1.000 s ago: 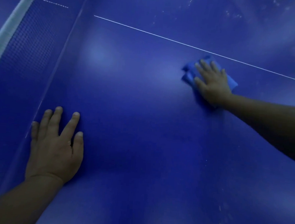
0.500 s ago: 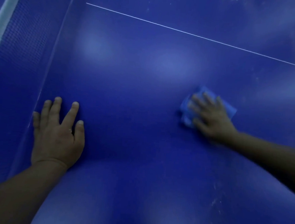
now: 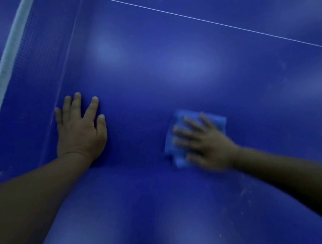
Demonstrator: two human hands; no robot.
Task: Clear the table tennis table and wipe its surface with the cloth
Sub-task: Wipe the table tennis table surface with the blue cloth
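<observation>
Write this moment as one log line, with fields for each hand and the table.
phase: wiping | right hand: flat on cloth | left hand: flat on table near net | marks: white specks lower right

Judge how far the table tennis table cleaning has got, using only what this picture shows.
Done: no loose items show on the visible table. In hand: the right hand presses the blue cloth flat, mid-wipe; the left hand rests beside the net. Left: pale specks near the right forearm.
</observation>
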